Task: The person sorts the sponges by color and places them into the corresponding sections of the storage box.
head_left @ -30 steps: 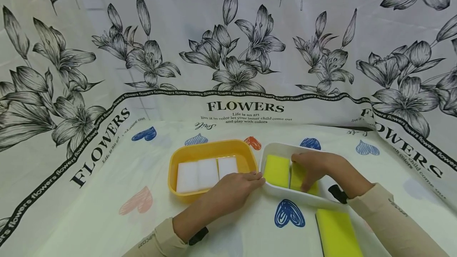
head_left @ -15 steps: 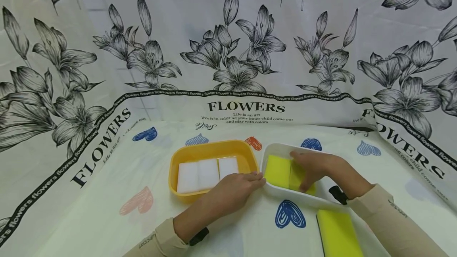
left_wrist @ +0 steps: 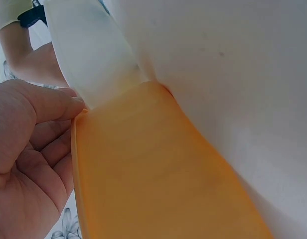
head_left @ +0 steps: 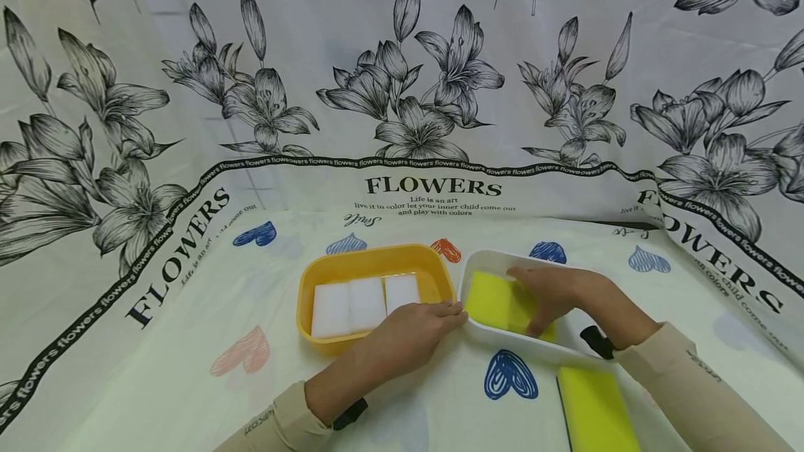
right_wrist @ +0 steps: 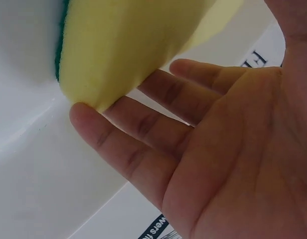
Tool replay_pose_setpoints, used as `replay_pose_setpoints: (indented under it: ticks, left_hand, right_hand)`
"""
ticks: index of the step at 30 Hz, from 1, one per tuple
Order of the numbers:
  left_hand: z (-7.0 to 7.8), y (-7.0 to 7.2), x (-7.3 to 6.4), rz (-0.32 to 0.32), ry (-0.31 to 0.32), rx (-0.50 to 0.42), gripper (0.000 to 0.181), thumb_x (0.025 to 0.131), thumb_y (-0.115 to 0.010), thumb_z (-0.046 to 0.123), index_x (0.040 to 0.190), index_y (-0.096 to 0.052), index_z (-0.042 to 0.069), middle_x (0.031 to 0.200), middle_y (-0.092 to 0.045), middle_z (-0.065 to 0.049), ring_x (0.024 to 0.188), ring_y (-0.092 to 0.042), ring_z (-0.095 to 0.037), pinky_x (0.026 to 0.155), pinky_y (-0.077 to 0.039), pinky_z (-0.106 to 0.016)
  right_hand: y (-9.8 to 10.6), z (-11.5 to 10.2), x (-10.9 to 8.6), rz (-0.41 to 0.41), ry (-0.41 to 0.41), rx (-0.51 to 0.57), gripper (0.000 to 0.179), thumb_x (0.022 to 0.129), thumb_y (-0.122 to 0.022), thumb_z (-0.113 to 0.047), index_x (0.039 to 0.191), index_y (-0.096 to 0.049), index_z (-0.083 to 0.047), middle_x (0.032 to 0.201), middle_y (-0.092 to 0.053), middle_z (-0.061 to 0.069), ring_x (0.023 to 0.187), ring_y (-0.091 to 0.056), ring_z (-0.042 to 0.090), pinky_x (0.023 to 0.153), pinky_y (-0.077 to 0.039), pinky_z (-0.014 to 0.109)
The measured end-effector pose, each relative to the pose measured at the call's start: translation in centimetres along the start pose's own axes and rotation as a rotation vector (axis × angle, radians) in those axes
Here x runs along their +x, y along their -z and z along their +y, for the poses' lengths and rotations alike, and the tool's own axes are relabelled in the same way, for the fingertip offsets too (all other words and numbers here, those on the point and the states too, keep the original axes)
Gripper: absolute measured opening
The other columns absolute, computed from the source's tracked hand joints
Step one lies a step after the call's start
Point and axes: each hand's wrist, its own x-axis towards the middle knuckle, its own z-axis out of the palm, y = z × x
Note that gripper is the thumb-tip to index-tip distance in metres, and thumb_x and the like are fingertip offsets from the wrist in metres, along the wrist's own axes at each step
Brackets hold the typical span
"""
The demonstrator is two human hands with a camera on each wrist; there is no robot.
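My right hand [head_left: 553,291] reaches into the white plastic box [head_left: 540,347], its thumb and fingers spanning a yellow sponge [head_left: 520,307]. In the right wrist view, fingertips [right_wrist: 86,117] rest along that sponge's end, and a green scouring layer [right_wrist: 62,40] shows on its side; the thumb is hidden. Another yellow sponge [head_left: 485,298] lies right against it, on its left. My left hand [head_left: 417,333] pinches at the corner where the white box meets the yellow box [head_left: 436,270]; in the left wrist view its fingertips [left_wrist: 76,107] sit right at the meeting rims.
Inside the yellow box lie white foam blocks [head_left: 331,310], side by side. A further yellow sponge [head_left: 597,407] with a dark underside lies on the heart-printed cloth [head_left: 452,403], just in front of the white box. A flower-printed curtain [head_left: 352,33] hangs behind.
The sponge under my right hand has slid left, closing the gap to the sponge beside it. My left hand and both boxes have stayed in place.
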Motion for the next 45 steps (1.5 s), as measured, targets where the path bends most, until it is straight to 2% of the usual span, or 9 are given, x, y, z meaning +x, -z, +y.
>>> replay_pose_setpoints:
  ticks: [6,9,17,21,25,30,37,41,45]
  left_hand:
    - [0.1,0.0,0.0,-0.001,0.001,0.017,0.042,0.098,-0.066,0.015,0.140,-0.060,0.016,0.139,-0.059,0.001,0.125,-0.057,-0.012,0.095,-0.052,-0.028]
    - [0.1,0.0,0.0,-0.001,0.003,0.024,0.042,0.098,-0.066,0.014,0.140,-0.061,0.016,0.139,-0.060,0.001,0.125,-0.057,-0.012,0.095,-0.052,-0.029]
    - [0.0,-0.1,0.0,0.006,0.000,0.017,0.042,0.098,-0.066,0.014,0.139,-0.061,0.015,0.139,-0.060,0.000,0.125,-0.057,-0.012,0.095,-0.052,-0.029]
    - [0.0,0.0,0.0,-0.005,0.005,0.013,0.042,0.098,-0.066,0.015,0.140,-0.061,0.016,0.139,-0.059,0.000,0.126,-0.057,-0.013,0.095,-0.052,-0.030]
    - [0.1,0.0,0.0,-0.014,0.009,0.011,0.043,0.098,-0.066,0.014,0.140,-0.060,0.016,0.140,-0.059,0.001,0.126,-0.057,-0.013,0.095,-0.052,-0.029]
    - [0.0,0.0,0.1,-0.028,0.012,0.010,0.044,0.097,-0.067,0.014,0.141,-0.060,0.017,0.141,-0.058,0.001,0.127,-0.055,-0.012,0.096,-0.051,-0.028]
    - [0.0,0.2,0.0,-0.026,0.011,0.014,0.044,0.097,-0.067,0.014,0.141,-0.060,0.016,0.140,-0.058,0.000,0.126,-0.056,-0.013,0.096,-0.052,-0.029]
    - [0.0,0.1,0.0,-0.023,0.011,0.007,0.044,0.097,-0.067,0.013,0.140,-0.060,0.015,0.140,-0.059,0.000,0.126,-0.056,-0.013,0.096,-0.051,-0.029]
    - [0.0,0.0,0.1,-0.021,0.008,0.004,0.043,0.098,-0.066,0.014,0.141,-0.059,0.016,0.141,-0.058,0.000,0.126,-0.056,-0.012,0.096,-0.051,-0.028]
  right_hand:
    - [0.1,0.0,-0.2,-0.035,-0.044,0.017,0.111,0.060,-0.096,-0.038,0.149,-0.039,-0.008,0.098,-0.054,0.003,0.091,-0.052,0.024,0.089,-0.055,0.048]
    - [0.1,0.0,-0.3,-0.041,-0.043,0.029,0.111,0.060,-0.096,-0.040,0.150,-0.039,-0.010,0.099,-0.054,0.002,0.092,-0.052,0.023,0.090,-0.055,0.048]
    - [0.1,-0.1,-0.3,-0.024,0.028,0.032,0.109,0.065,-0.093,-0.046,0.151,-0.038,-0.005,0.108,-0.057,0.002,0.098,-0.052,0.023,0.099,-0.049,0.053]
    - [0.0,-0.1,-0.2,0.003,0.051,0.024,0.109,0.067,-0.092,-0.047,0.151,-0.038,-0.004,0.118,-0.058,0.004,0.103,-0.053,0.024,0.102,-0.046,0.055]
    - [0.0,-0.1,-0.2,0.027,0.063,0.021,0.111,0.065,-0.091,-0.050,0.152,-0.038,-0.007,0.130,-0.057,0.008,0.109,-0.053,0.026,0.104,-0.044,0.057]
    - [0.1,-0.1,-0.2,0.026,0.058,0.030,0.113,0.065,-0.091,-0.052,0.153,-0.037,-0.006,0.135,-0.056,0.012,0.113,-0.053,0.029,0.104,-0.043,0.059]
    - [0.9,-0.5,-1.5,0.030,0.018,0.070,0.103,0.073,-0.088,-0.047,0.154,-0.038,-0.006,0.152,-0.043,0.021,0.132,-0.044,0.044,0.104,-0.039,0.064]
    - [1.3,-0.7,-2.9,0.036,0.008,0.064,0.091,0.078,-0.085,-0.043,0.151,-0.043,-0.008,0.149,-0.046,0.020,0.134,-0.042,0.048,0.099,-0.042,0.067]
    - [1.7,-0.8,-4.5,0.050,0.012,0.065,0.084,0.080,-0.083,-0.041,0.149,-0.047,-0.010,0.146,-0.051,0.018,0.131,-0.046,0.047,0.095,-0.046,0.065]
